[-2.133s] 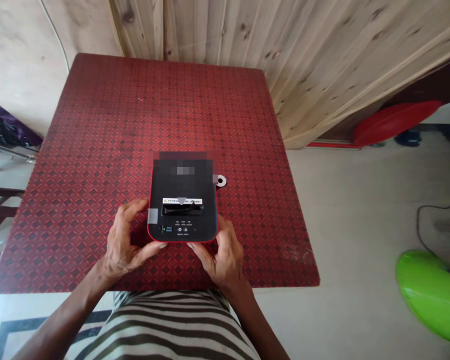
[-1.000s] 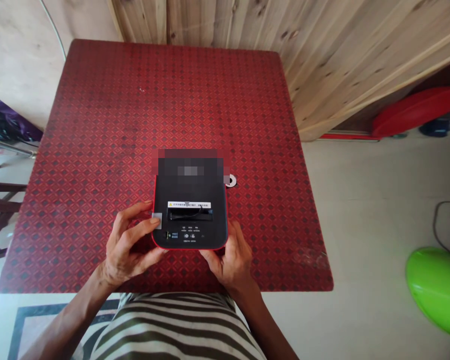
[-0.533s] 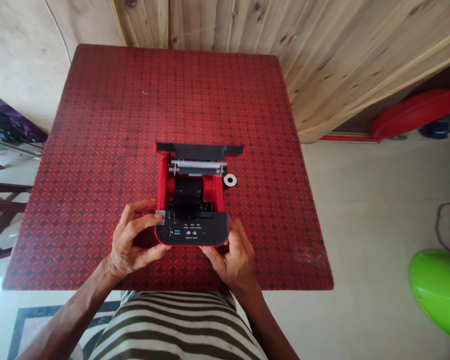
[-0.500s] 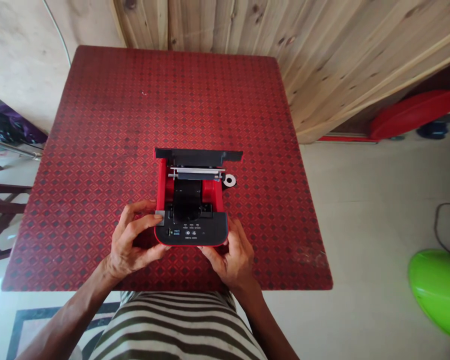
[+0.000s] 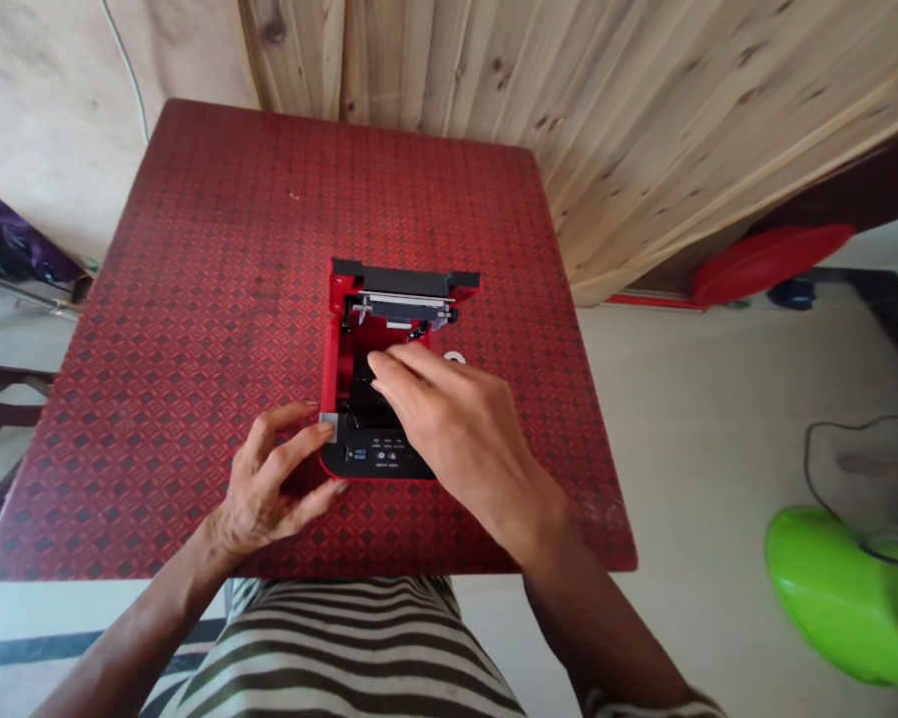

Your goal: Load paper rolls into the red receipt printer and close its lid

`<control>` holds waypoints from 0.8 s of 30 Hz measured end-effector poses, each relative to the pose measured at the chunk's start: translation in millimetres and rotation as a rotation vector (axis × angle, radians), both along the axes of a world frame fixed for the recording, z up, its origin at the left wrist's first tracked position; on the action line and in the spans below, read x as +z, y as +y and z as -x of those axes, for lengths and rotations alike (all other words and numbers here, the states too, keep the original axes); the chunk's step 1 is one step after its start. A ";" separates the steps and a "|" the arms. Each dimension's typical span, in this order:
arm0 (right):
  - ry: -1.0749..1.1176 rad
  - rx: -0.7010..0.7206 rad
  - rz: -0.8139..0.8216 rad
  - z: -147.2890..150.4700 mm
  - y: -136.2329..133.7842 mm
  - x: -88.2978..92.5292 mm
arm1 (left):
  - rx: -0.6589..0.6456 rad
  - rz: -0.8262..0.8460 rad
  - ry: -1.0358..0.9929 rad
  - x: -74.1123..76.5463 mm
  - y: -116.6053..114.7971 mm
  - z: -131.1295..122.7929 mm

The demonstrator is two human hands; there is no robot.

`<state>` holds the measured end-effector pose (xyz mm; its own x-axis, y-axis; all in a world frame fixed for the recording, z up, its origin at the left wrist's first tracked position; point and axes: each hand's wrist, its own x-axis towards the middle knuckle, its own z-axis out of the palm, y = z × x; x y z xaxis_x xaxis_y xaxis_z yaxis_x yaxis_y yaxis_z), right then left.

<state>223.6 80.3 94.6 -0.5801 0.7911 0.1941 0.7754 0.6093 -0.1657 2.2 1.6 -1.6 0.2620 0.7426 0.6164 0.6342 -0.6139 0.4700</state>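
Observation:
A small red and black printer point(image 5: 330, 369) stands on the table with its lid point(image 5: 404, 280) raised and its inner bay showing. My left hand point(image 5: 276, 474) grips its near left corner, fingertips on the grey tab point(image 5: 329, 427) and side, thumb along the front edge. Above the bay, my right hand point(image 5: 456, 419) has its thumb and fingers pinched together; whatever is between them, if anything, is hidden. That hand covers the right part of the printer's control panel point(image 5: 370, 457). A white ring-shaped piece point(image 5: 455, 357) shows partly behind it, right of the printer.
A red patterned cloth covers the table point(image 5: 217, 259). Wooden panelling point(image 5: 449, 70) rises behind it. On the floor to the right are a green rounded object point(image 5: 830, 588) and a dark cable point(image 5: 808, 459). Dark wooden furniture point(image 5: 4, 409) stands at the left.
My right hand has left the printer's near right corner and moved up over the open bay, fingers now pinched. The lid appears tilted further back. My left hand stays on the corner.

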 end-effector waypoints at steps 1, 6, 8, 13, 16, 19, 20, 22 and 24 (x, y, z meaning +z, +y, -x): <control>-0.095 -0.013 0.075 7.4 7.8 2.2 | -0.001 0.007 -0.001 -0.9 -0.5 0.2; -0.331 -0.003 0.311 28.7 30.1 4.9 | -0.009 0.027 -0.021 -2.6 -0.4 -0.6; -0.354 -0.001 0.352 30.4 34.0 3.9 | -0.012 0.022 -0.028 -1.9 0.4 -1.5; -0.330 0.037 0.317 28.4 35.4 2.6 | -0.007 0.011 -0.026 -0.7 1.3 -2.3; -0.249 0.012 0.228 21.6 25.7 9.2 | -0.007 0.016 -0.024 -1.1 1.2 -1.6; -0.026 0.000 0.101 1.4 9.1 22.1 | 0.000 0.023 -0.015 -1.3 1.5 -0.8; 0.096 -0.003 0.081 -9.4 2.9 26.0 | 0.002 0.022 -0.013 -1.3 1.7 -0.5; 0.361 -0.034 0.122 -35.9 -10.5 29.7 | -0.002 0.013 -0.012 -1.2 2.2 0.1; 0.588 -0.109 0.236 -64.7 -25.3 24.2 | -0.012 -0.002 -0.012 -1.1 2.8 0.6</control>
<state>288.3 54.9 118.7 -0.3439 0.8998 0.2685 0.5694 0.4272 -0.7023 1.5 4.4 -2.6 0.2631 0.7383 0.6210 0.6210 -0.6222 0.4767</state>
